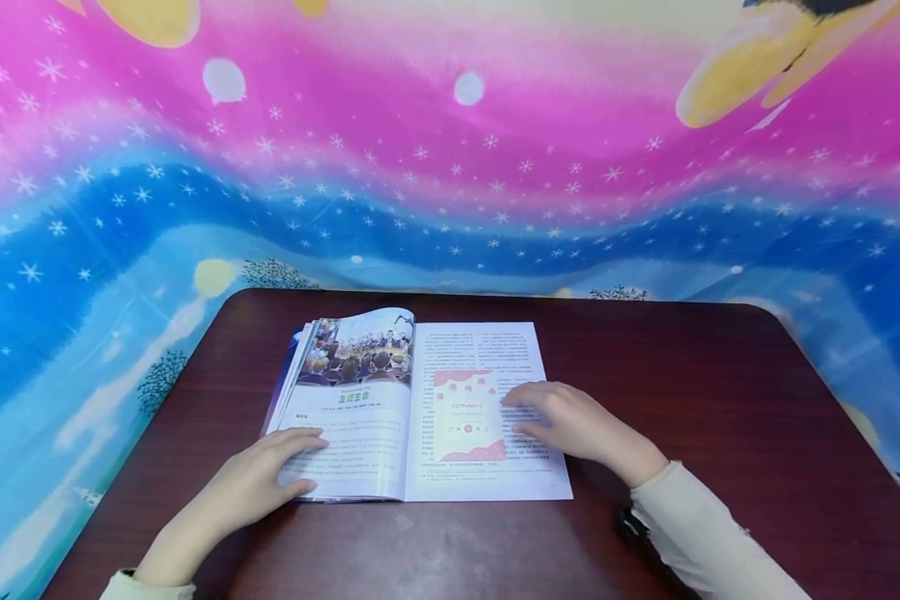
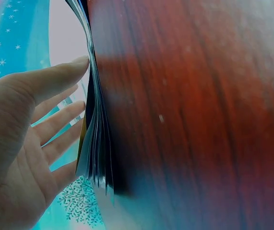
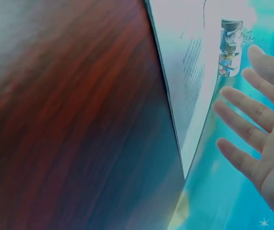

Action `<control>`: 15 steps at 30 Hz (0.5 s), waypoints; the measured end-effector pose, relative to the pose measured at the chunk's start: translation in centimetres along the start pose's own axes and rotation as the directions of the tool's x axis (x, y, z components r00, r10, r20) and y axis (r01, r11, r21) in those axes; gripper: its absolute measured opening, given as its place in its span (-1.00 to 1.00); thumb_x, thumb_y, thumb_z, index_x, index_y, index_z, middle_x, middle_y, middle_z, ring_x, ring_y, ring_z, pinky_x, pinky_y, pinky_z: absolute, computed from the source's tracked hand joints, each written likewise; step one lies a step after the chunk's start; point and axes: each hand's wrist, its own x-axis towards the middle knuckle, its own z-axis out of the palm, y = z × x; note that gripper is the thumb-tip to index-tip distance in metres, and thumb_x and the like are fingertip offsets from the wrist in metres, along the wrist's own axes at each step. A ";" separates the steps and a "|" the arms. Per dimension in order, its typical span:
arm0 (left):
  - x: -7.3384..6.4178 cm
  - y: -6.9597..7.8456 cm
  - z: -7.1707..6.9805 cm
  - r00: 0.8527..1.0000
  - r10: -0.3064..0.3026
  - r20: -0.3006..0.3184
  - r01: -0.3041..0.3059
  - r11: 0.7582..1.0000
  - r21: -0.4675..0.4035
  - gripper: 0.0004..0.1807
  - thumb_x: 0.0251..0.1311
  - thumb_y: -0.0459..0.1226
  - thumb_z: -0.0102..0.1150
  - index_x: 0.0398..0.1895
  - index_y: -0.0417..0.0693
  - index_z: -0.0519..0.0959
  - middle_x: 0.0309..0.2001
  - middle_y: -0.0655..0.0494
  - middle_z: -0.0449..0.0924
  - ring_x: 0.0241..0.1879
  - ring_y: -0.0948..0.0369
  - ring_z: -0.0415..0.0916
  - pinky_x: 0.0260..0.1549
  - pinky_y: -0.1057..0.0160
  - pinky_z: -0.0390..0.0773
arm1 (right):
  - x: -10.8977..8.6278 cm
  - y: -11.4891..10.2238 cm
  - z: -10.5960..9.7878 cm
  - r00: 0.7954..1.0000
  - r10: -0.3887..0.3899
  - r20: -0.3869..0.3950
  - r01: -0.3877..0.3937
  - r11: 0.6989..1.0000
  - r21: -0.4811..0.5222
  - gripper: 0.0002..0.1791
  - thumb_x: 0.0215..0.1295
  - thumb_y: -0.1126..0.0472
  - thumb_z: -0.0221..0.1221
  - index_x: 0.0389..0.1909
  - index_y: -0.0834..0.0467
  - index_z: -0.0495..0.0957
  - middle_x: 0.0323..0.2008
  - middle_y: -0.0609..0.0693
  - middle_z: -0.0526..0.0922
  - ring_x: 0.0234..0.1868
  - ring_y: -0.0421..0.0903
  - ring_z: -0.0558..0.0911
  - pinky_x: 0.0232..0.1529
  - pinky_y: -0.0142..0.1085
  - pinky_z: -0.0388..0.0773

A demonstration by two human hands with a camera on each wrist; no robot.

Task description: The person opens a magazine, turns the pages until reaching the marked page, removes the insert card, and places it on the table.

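An open magazine (image 1: pixel 360 446) lies on the table, a picture of a seated crowd at the top of its left page. On the right page (image 1: pixel 495 342) of printed text lies a white card (image 1: pixel 468 408) with pink wavy ends and strawberries. My left hand (image 1: pixel 270 467) is at the left page's lower outer corner, thumb by the bottom edge, fingers spread and fairly straight. In the left wrist view, that thumb (image 2: pixel 60 79) is right at the page edges. My right hand (image 1: pixel 570 417) is over the right page, its loosely stretched fingertips beside the card's right edge, holding nothing.
The dark red wooden table (image 1: pixel 690 375) has rounded far corners. Behind and around it hangs a pink and blue cloth (image 1: pixel 390 183) with snowflakes. A dark band (image 1: pixel 632 525) shows at my right wrist.
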 end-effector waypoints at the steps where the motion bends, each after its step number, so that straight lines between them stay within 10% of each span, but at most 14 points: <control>1: 0.0 0.0 0.0 1.000 0.000 0.000 0.000 1.000 -0.002 -0.45 0.04 -0.18 0.50 0.15 0.01 0.60 0.25 -0.02 0.51 0.23 -0.10 0.44 0.04 -0.20 0.50 | 0.3 0.0 0.1 1.000 0.004 -0.003 -0.004 1.000 0.005 -0.58 0.20 0.15 0.40 0.10 0.08 0.64 0.08 -0.04 0.65 0.16 -0.07 0.58 0.17 -0.11 0.52; 15: -0.1 0.3 0.0 1.000 -0.011 -0.007 0.011 1.000 -0.004 -0.46 0.04 -0.17 0.50 0.14 0.01 0.61 0.24 -0.01 0.51 0.23 -0.10 0.44 0.03 -0.21 0.50 | 4.5 0.1 1.3 0.999 0.044 -0.031 -0.041 0.994 0.098 -0.56 0.23 0.13 0.39 0.13 0.04 0.62 0.06 -0.06 0.64 0.12 -0.10 0.57 0.18 -0.14 0.50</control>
